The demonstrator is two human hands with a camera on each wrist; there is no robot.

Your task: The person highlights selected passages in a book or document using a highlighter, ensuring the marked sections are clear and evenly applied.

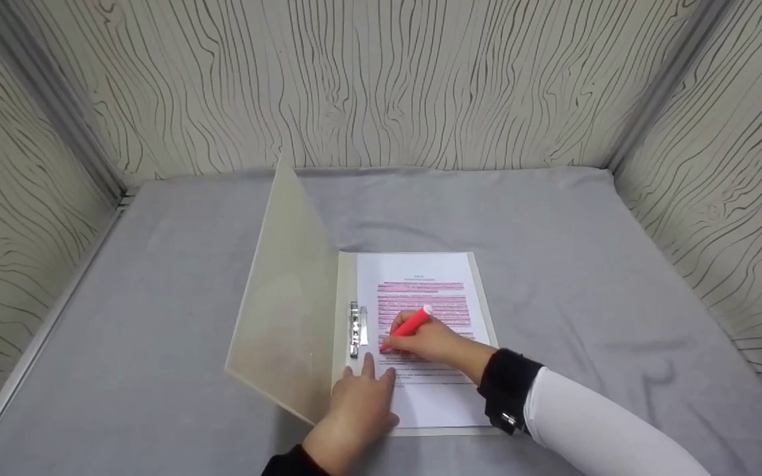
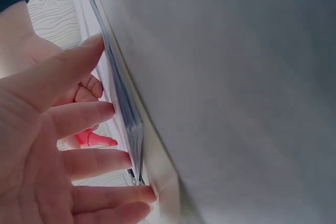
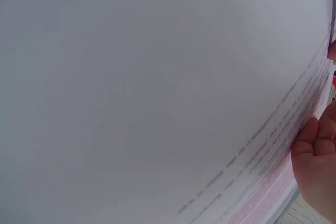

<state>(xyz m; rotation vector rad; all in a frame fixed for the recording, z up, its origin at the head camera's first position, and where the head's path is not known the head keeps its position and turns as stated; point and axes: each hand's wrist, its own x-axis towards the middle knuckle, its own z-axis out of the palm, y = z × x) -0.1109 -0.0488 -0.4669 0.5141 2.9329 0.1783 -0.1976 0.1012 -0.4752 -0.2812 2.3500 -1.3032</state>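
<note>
A pinkish-red highlighter (image 1: 413,322) is pinched in my right hand (image 1: 437,340), its tip on the printed page (image 1: 430,403) near the left end of a text line. Pink marking covers the upper lines; the lowest ones are plain. My left hand (image 1: 361,400) rests with spread, straight fingers on the page's lower left, fingertips touching the paper in the left wrist view. Beneath lies an open binder folder (image 1: 285,291), its cover standing up at the left. A metal clip (image 1: 354,329) sits along the spine. The right wrist view shows the curled right fingers (image 3: 310,140) at the edge.
Grey cloth (image 1: 156,317) covers the table under the folder. Wood-grain patterned panels (image 1: 368,86) enclose the back and both sides, with grey metal posts (image 1: 665,86) at the corners. The raised cover stands just left of my left hand.
</note>
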